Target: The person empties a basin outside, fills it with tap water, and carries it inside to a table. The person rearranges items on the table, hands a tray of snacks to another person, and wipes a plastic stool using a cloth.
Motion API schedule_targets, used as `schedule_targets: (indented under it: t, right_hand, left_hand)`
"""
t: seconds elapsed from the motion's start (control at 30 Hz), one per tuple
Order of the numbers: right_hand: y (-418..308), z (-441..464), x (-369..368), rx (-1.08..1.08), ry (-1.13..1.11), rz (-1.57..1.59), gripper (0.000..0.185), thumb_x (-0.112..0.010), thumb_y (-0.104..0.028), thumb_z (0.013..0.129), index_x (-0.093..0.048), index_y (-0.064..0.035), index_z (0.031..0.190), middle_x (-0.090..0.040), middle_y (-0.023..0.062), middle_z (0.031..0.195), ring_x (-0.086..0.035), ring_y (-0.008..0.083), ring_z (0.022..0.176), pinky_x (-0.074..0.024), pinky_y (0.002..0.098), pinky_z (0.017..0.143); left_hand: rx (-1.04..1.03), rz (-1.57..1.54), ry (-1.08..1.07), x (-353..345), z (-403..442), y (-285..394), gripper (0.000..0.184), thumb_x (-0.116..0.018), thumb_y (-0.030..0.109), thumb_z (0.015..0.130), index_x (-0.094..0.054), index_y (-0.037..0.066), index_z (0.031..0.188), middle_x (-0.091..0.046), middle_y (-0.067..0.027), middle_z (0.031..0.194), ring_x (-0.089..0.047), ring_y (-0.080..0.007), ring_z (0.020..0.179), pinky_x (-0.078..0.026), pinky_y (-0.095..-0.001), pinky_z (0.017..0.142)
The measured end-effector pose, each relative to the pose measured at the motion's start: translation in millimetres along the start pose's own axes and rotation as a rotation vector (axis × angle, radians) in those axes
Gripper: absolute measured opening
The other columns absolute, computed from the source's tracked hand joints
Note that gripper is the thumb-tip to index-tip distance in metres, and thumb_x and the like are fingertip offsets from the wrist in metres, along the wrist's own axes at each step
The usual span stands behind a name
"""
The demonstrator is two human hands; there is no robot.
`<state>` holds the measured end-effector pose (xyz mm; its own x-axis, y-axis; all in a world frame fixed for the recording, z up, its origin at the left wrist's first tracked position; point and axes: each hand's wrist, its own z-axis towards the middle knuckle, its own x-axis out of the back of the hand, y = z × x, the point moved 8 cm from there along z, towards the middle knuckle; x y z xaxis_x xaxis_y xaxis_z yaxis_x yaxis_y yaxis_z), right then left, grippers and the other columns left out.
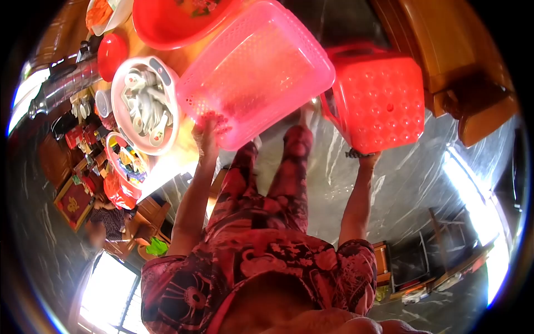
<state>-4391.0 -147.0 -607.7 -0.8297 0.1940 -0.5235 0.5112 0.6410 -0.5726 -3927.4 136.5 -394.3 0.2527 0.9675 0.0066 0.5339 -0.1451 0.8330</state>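
Note:
My left hand [206,133] grips the near side of a translucent pink plastic basket [261,72], its fingers showing faintly through the perforated wall. The basket is tilted and partly overlaps the table's edge. On the other side, my right hand [369,160] is closed at the lower edge of a red plastic stool [384,100], which hangs tipped with its dimpled seat facing me. Most of the right fingers are hidden behind the stool. Left of the basket, a white bowl [172,119] full of white spoons [146,103] stands on the wooden table [186,147].
A red basin [172,28] stands at the table's far side. Nearer lies a smaller basket [114,147] of colourful small items. Wooden furniture [450,44] stands at the right, above a grey marbled floor [334,195]. Another person [111,220] is at the far left.

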Motion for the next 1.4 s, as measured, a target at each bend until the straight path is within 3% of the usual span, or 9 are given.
schedule_targets:
  t: [0.33,0.77,0.87,0.97,1.03,1.1,1.23,1.3,1.4]
  right_hand:
    - [127,-222,142,-0.014,0.437,0.023,0.047,-0.046,-0.040,0.083,-0.047,-0.0057,0.116,-0.055,0.0103,0.107,-0.055,0.0285,0.093,-0.0464,0.0409,0.079]
    - [303,-411,154,-0.486,0.416,-0.194,0.037,-0.051,-0.036,0.082,-0.056,-0.0078,0.105,-0.060,0.0053,0.091,-0.058,0.0244,0.078,-0.0480,0.0361,0.069]
    - [256,-386,156,-0.447,0.226,-0.606,0.034,-0.052,-0.035,0.081,-0.058,-0.0083,0.102,-0.061,0.0041,0.087,-0.058,0.0234,0.074,-0.0484,0.0350,0.066]
    - [134,-331,50,0.137,-0.072,-0.903,0.020,-0.056,-0.027,0.080,-0.060,-0.0072,0.080,-0.056,0.0011,0.067,-0.053,0.0118,0.059,-0.0428,0.0269,0.051]
    - [65,-302,-35,0.193,-0.244,-0.645,0.020,-0.054,-0.023,0.081,-0.058,-0.0039,0.076,-0.055,0.0023,0.066,-0.052,0.0098,0.059,-0.0413,0.0246,0.049]
    - [5,-277,-124,0.059,0.130,-1.173,0.014,-0.047,-0.009,0.082,-0.057,-0.0047,0.074,-0.049,0.0022,0.059,-0.053,0.0144,0.055,-0.0423,0.0348,0.047]
    - [-1,-203,-268,0.793,-0.540,-1.746,0.022,-0.053,-0.020,0.081,-0.055,-0.0021,0.068,-0.047,0.0070,0.051,-0.048,0.0136,0.048,-0.0382,0.0288,0.045]
    - [60,-154,-278,0.447,-0.817,-1.961,0.015,-0.055,-0.019,0.077,-0.058,-0.0054,0.071,-0.055,0.0139,0.066,-0.055,0.0296,0.061,-0.0434,0.0367,0.054]
    - [122,-133,-290,0.128,-1.138,-2.112,0.025,-0.055,-0.024,0.077,-0.053,-0.0027,0.065,-0.054,0.0119,0.064,-0.053,0.0240,0.060,-0.0411,0.0349,0.056]
  left_hand:
    - [-0.157,0.044,-0.092,4,20,12,0.012,-0.057,0.006,0.078,-0.056,0.001,0.089,-0.059,-0.0067,0.079,-0.059,-0.0162,0.067,-0.051,-0.0305,0.058]
    - [-0.033,0.230,-0.135,25,-16,12,0.036,-0.062,0.024,0.079,-0.043,0.000,0.098,-0.053,-0.0066,0.085,-0.054,-0.0135,0.070,-0.047,-0.0253,0.058]
    - [-0.023,0.326,-0.369,34,-57,14,0.026,-0.060,0.020,0.081,-0.047,0.000,0.092,-0.054,-0.0070,0.080,-0.054,-0.0121,0.067,-0.047,-0.0226,0.056]
    - [0.039,0.374,-0.506,67,-77,-9,0.019,-0.052,0.017,0.086,-0.050,-0.001,0.083,-0.055,-0.0081,0.071,-0.054,-0.0109,0.057,-0.046,-0.0218,0.050]
    - [-0.020,0.401,-0.440,99,-81,-27,0.022,-0.049,0.019,0.088,-0.048,-0.002,0.081,-0.055,-0.0082,0.067,-0.054,-0.0111,0.056,-0.044,-0.0219,0.048]
    - [-0.008,0.361,-0.346,120,-84,-42,0.023,-0.047,0.020,0.088,-0.046,-0.001,0.079,-0.054,-0.0060,0.065,-0.053,-0.0112,0.055,-0.042,-0.0223,0.047]
    - [-0.037,0.329,-0.101,139,-90,-65,0.018,-0.049,0.018,0.084,-0.048,0.001,0.078,-0.053,-0.0070,0.060,-0.054,-0.0152,0.054,-0.042,-0.0283,0.049]
    - [-0.181,0.432,0.048,135,-91,-73,0.015,-0.050,0.015,0.081,-0.051,0.000,0.081,-0.054,-0.0109,0.061,-0.055,-0.0203,0.057,-0.043,-0.0326,0.053]
    - [-0.149,0.442,0.243,114,-109,-88,0.015,-0.050,0.014,0.079,-0.054,0.000,0.083,-0.057,-0.0109,0.067,-0.057,-0.0175,0.061,-0.045,-0.0301,0.056]
